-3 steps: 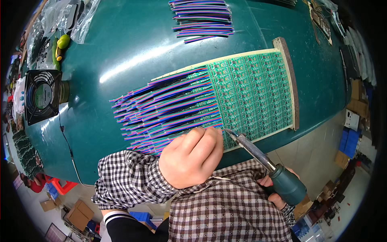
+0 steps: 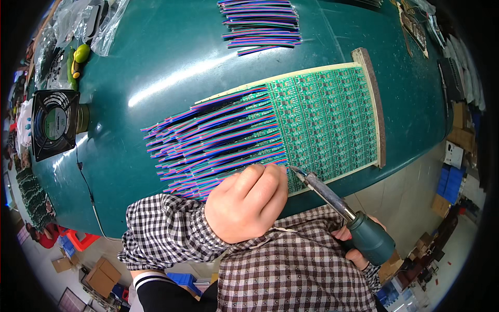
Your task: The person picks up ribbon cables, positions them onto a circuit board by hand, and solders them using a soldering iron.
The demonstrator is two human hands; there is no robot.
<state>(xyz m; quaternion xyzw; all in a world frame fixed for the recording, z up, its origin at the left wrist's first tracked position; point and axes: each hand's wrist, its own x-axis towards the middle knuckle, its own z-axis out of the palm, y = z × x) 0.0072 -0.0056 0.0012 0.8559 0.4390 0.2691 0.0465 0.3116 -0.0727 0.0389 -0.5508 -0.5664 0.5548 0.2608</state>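
A panel of green circuit boards lies tilted on the green table, and rows of multicoloured ribbon wires run leftward from its left part. Over the panel's near edge, my left hand is closed with fingertips pinched at the end of a ribbon wire; the hand hides most of that wire. My right hand grips the dark green handle of a soldering iron. The iron's tip rests at the boards, just right of my left fingertips. Whether it touches a wire I cannot tell.
A wooden bar borders the panel's right side. Beyond it lies a stack of ribbon wires. At the left stand a black fan with a cable and a green fruit-shaped thing. The table's near edge curves past my right side.
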